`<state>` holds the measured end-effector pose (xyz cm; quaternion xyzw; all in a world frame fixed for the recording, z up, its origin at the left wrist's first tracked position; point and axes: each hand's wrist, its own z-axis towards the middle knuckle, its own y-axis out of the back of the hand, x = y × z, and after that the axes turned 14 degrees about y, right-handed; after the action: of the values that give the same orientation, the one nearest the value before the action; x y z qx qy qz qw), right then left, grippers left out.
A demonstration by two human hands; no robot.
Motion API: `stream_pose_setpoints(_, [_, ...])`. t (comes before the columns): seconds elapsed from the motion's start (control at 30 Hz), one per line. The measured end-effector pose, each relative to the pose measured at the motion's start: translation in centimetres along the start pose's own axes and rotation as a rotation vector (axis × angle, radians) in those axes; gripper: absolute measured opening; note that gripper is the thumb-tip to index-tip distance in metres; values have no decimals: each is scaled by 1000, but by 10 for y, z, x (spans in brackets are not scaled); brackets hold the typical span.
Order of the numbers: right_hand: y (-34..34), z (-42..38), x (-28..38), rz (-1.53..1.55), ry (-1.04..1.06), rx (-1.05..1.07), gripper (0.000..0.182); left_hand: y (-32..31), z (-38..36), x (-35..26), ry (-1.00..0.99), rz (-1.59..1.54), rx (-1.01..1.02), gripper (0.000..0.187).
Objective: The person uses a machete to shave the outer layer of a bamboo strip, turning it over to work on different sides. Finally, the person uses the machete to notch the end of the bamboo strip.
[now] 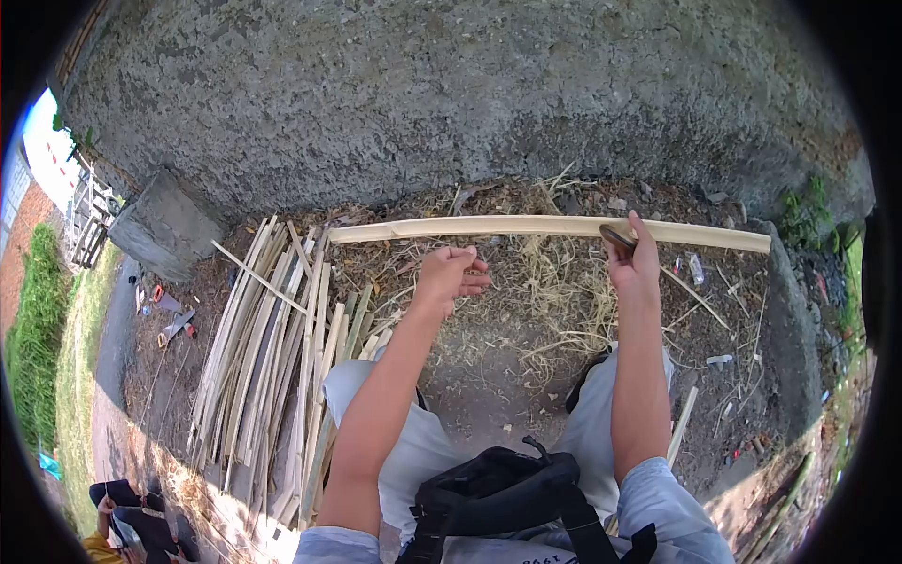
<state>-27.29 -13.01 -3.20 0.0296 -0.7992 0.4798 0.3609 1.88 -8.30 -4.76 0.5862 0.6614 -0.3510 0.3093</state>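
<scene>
A long pale split bamboo strip [507, 225] lies crosswise in front of me, near the foot of the wall. My right hand [637, 261] is closed round a dark-bladed tool [617, 239], which overlaps the strip toward its right part. Below the strip, left of the middle, my left hand [451, 279] holds nothing; its fingers are apart and it does not touch the strip. Curled shavings [540, 296] cover the ground beneath both hands.
Many split strips [254, 348] are piled at the left. Saws [177, 327] lie farther left, beside a concrete block [164, 226]. A rough wall [451, 103] stands ahead. Another person [122, 517] sits at the lower left. A clear bottle [695, 270] lies at the right.
</scene>
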Motion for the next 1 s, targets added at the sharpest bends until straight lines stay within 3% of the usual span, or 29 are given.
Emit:
stream_pose_setpoints(0.1, [-3, -6, 7, -54, 1, 26, 25, -10, -8, 6, -108, 681, -2, 25])
stream_pose_setpoints(0.13, [-1, -6, 5, -57, 9, 81, 29, -13, -12, 13, -451, 1023, -276, 25])
stream_pose_setpoints(0.23, [1, -12, 4, -137, 16, 246, 34, -20, -39, 1, -267, 885, -345, 25])
stream_pose_setpoints(0.27, [1, -11, 1, -193, 25, 227, 34, -13, -27, 5, -416, 790, -377, 31])
stream_pose_setpoints(0.37, [-2, -22, -1, -341, 142, 304, 31, -12, -36, -14, -609, 804, -606, 39])
stream_pose_setpoints(0.5, [-5, -30, -5, -504, 168, 342, 35, -15, -45, -22, -647, 717, -752, 42])
stream_pose_setpoints(0.6, [-4, -31, -14, -516, 111, 458, 30, -23, -51, -26, -624, 529, -587, 35])
stream_pose_setpoints(0.7, [-11, -52, -20, -609, 64, 568, 29, -17, -32, -21, -658, 294, -216, 32])
stream_pose_setpoints(0.93, [-19, -89, -44, -648, -46, 761, 41, -8, -33, -34, -615, 114, 70, 39])
stream_pose_setpoints(1.0, [-19, -95, -51, -626, -74, 805, 44, -9, -35, -36, -680, 118, 141, 44])
